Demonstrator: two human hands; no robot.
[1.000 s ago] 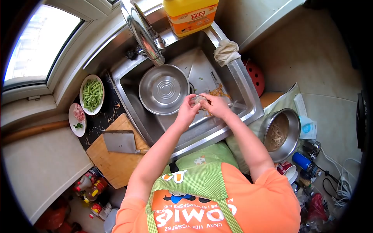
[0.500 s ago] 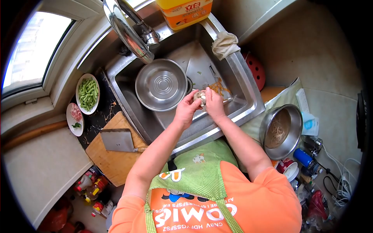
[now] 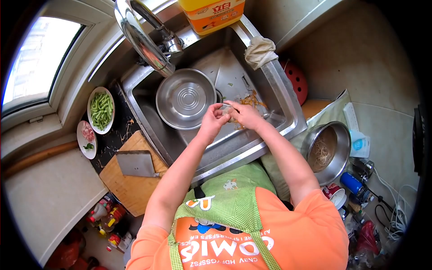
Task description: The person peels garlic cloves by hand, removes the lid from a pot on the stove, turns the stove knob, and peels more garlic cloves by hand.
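Observation:
Over the right part of the sink, both my hands are close together around a small pale lump, possibly a garlic bulb, mostly covered by fingers. My left hand is closed on it, fingers and thumb bent. My right hand lies against it from the other side with curled fingers. A thin pale strip shows at the fingertips; I cannot make out what it is. Orange peelings lie on the sink floor beyond. To the left of my hands sits a round steel basin.
The faucet arches over the basin. Left of the sink are a plate of cut green beans, a meat plate and a cleaver on a cutting board. A steel bowl with pale shreds stands right.
The pale lump showed plainly between my fingers before and is now mostly covered. My right hand has turned and its fingers now reach across toward the left hand.

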